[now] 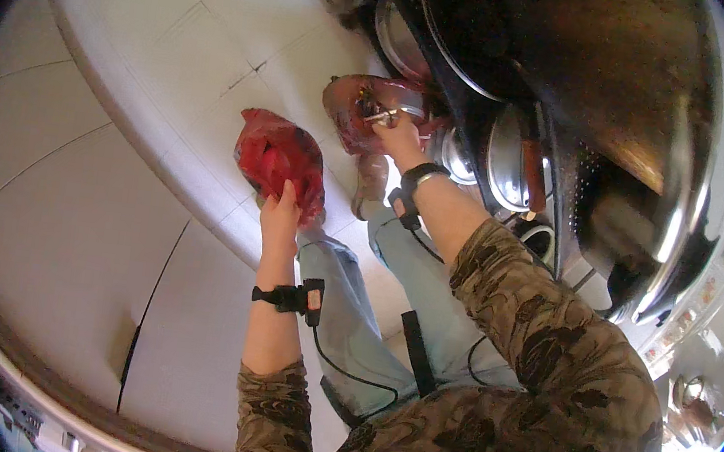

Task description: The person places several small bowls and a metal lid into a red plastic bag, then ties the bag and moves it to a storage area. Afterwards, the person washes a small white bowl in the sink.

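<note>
My left hand (281, 213) grips the near edge of a crumpled red plastic bag (279, 156), held in front of my left leg over the floor. What is in this bag cannot be made out. Further right, my right hand (402, 138) closes on a thinner, see-through reddish plastic bag (352, 108) with dark contents. A thin, shiny strip shows by its fingertips; whether it is metal or a fold of plastic is unclear. This second bag hangs beside the pots, above my right shoe (371, 183).
Metal pot lids (510, 156) and pans stand on a dark rack (460, 96) close to my right hand. Above them juts a large metal vessel or basin (608, 60). Pale cabinet doors (89, 208) line the left side, with light floor tiles (222, 43) between.
</note>
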Motion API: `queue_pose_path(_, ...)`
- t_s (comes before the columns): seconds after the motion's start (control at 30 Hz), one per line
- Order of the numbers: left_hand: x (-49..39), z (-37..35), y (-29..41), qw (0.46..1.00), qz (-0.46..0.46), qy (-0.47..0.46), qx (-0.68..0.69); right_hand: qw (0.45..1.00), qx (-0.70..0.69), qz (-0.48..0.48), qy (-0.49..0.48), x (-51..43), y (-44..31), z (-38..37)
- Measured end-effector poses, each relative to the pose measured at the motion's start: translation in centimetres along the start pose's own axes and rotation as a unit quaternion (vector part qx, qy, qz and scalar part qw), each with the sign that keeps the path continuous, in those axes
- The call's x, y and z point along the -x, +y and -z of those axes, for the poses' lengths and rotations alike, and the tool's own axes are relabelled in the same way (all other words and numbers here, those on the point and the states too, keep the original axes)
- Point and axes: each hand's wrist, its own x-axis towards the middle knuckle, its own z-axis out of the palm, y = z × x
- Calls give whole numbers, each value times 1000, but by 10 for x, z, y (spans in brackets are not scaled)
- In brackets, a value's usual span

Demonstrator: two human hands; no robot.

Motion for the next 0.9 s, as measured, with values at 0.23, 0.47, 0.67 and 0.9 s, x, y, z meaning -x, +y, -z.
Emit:
queue_pose_path(0.23, -33, -56, -8, 995, 6, -56, 84, 997, -68, 25, -15, 15, 3, -22)
queue_pose_path(0.47, -55, -84, -16, 994, -37, -101, 24, 996, -29, 89, -14, 61, -2, -28)
queue_pose_path(0.67, -79, -103, -15, 996, 7, -78, -49, 983, 27, 160, -85, 76, 6, -43)
queue_pose_path(0.9, -94, -85, -27, 978, 88, -129, 138, 944, 63, 274, -171, 73, -4, -13)
